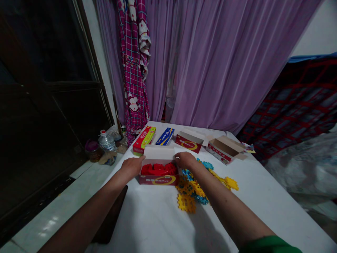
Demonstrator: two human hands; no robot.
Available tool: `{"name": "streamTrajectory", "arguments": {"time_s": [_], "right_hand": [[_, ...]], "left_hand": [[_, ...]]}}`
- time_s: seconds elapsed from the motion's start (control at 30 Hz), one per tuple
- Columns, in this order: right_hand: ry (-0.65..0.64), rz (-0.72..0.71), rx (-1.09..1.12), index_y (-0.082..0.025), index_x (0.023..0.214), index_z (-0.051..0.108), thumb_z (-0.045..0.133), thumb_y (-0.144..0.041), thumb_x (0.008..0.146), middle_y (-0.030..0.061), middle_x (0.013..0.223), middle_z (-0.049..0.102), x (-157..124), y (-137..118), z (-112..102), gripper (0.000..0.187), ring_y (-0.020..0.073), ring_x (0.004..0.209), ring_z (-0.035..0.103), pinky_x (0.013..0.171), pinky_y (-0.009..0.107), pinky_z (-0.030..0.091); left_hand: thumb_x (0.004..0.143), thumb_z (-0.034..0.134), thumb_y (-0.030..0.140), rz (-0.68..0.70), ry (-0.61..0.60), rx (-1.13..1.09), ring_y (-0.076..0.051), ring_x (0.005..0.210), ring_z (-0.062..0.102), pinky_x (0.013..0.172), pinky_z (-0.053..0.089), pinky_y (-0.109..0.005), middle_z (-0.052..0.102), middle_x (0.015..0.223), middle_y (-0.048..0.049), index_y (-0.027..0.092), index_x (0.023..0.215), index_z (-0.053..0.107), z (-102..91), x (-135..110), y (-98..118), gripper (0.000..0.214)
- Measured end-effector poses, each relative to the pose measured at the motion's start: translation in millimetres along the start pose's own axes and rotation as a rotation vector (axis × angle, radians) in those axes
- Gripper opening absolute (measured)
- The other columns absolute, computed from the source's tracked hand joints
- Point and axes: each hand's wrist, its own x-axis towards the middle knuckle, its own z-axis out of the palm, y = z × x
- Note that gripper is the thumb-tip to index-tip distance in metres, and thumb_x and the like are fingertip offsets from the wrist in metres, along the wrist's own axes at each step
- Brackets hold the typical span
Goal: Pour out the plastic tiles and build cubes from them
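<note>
A dark red and white cardboard box (158, 180) stands on the table in front of me with its white lid raised at the back. Red plastic pieces (158, 170) fill it. At the box's rear left corner, my left hand (133, 165) is closed on the edge. My right hand (186, 160) grips the rear right corner beside the lid, its fingertips partly hidden. A loose pile of yellow and blue toothed plastic building pieces (186, 203) lies right of the box, partly under my right forearm.
Behind stand a red and green box (144, 140), a blue box (165, 136), an open dark red box (188, 143) and an open brown-lined carton (223, 147). A dark flat tablet-like object (112, 218) lies by my left forearm. A water jug (106, 141) stands on the floor.
</note>
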Motion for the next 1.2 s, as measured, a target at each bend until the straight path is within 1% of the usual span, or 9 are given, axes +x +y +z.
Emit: {"name": "streamTrajectory", "arguments": {"time_s": [0.23,0.4,0.5,0.63,0.77,0.9,1.0,1.07,1.2], "right_hand": [[-0.035,0.006,0.053,-0.017,0.108,0.075,0.064,-0.02,0.079,0.0149,0.105,0.074,7.9,-6.7,1.5,0.032,0.0263,0.1,0.069,0.081,0.03,0.051],[0.059,-0.009,0.1,-0.02,0.108,0.075,0.054,-0.024,0.087,0.0135,0.109,0.073,-10.2,-5.5,2.6,0.03,0.0257,0.106,0.067,0.087,0.031,0.049],[0.137,0.005,0.122,-0.022,0.109,0.075,0.048,-0.02,0.088,0.012,0.108,0.074,-26.0,-0.4,-3.9,0.034,0.0256,0.107,0.066,0.088,0.031,0.048],[0.268,0.068,0.147,-0.023,0.123,0.068,0.041,-0.019,0.09,0.0107,0.107,0.074,-45.1,16.9,-15.6,0.042,0.0254,0.103,0.068,0.087,0.033,0.048],[0.489,0.155,0.223,-0.022,0.13,0.063,0.036,-0.024,0.096,0.01,0.106,0.074,-56.6,52.9,-10.7,0.044,0.0248,0.096,0.069,0.085,0.033,0.049],[0.611,0.26,0.291,-0.02,0.129,0.063,0.034,-0.024,0.096,0.0098,0.11,0.073,-64.3,95.3,15.1,0.044,0.0248,0.098,0.069,0.086,0.034,0.05],[0.656,0.275,0.295,-0.02,0.13,0.062,0.035,-0.023,0.096,0.0093,0.114,0.072,-74.0,113.5,38.4,0.043,0.0237,0.103,0.067,0.09,0.035,0.05],[0.679,0.239,0.291,-0.02,0.132,0.061,0.035,-0.022,0.097,0.01,0.119,0.07,-81.8,115.1,52.7,0.043,0.0223,0.106,0.067,0.092,0.033,0.05],[0.755,0.08,0.279,-0.02,0.132,0.061,0.035,-0.02,0.097,0.0098,0.126,0.067,-86.8,105.0,76.9,0.044,0.0194,0.112,0.065,0.097,0.031,0.05]], "left_hand": [[0.082,0.049,0.017,-0.012,-0.026,-0.056,-0.029,0.109,0.066,0.086,0.05,-0.035,0.068,0.123,-0.0166,0.02,0.138,0.053,0.7,12.1,8.6,0.056],[0.086,0.046,0.016,-0.023,0.054,-0.095,-0.027,0.106,0.067,0.087,0.049,-0.034,0.072,0.114,-0.0133,0.023,0.135,0.055,1.1,-3.7,12.8,0.051],[0.092,0.04,0.021,-0.049,0.107,-0.084,-0.027,0.102,0.069,0.085,0.049,-0.036,0.073,0.11,-0.0141,0.022,0.139,0.049,-10.0,-13.2,18.6,0.049],[0.096,0.035,0.028,-0.066,0.205,-0.083,-0.027,0.098,0.069,0.082,0.049,-0.034,0.073,0.107,-0.0118,0.021,0.135,0.05,-38.3,-12.7,39.9,0.042],[0.098,0.035,0.03,-0.019,0.299,-0.158,-0.026,0.101,0.068,0.083,0.047,-0.033,0.072,0.106,-0.0102,0.02,0.122,0.055,-51.9,2.4,81.1,0.033],[0.099,0.036,0.031,0.016,0.301,-0.254,-0.024,0.097,0.068,0.08,0.047,-0.032,0.073,0.103,-0.0093,0.021,0.118,0.054,-35.1,20.8,128.6,0.028],[0.099,0.037,0.031,0.03,0.302,-0.304,-0.024,0.094,0.069,0.077,0.046,-0.032,0.073,0.102,-0.009,0.021,0.116,0.054,-14.0,25.4,147.7,0.026],[0.098,0.037,0.03,0.027,0.32,-0.327,-0.024,0.093,0.069,0.075,0.046,-0.031,0.073,0.101,-0.0082,0.021,0.115,0.054,-0.4,21.5,146.8,0.025],[0.099,0.037,0.029,-0.023,0.404,-0.388,-0.022,0.091,0.07,0.073,0.044,-0.029,0.073,0.1,-0.0067,0.021,0.112,0.053,20.3,8.3,126.9,0.023]]}}
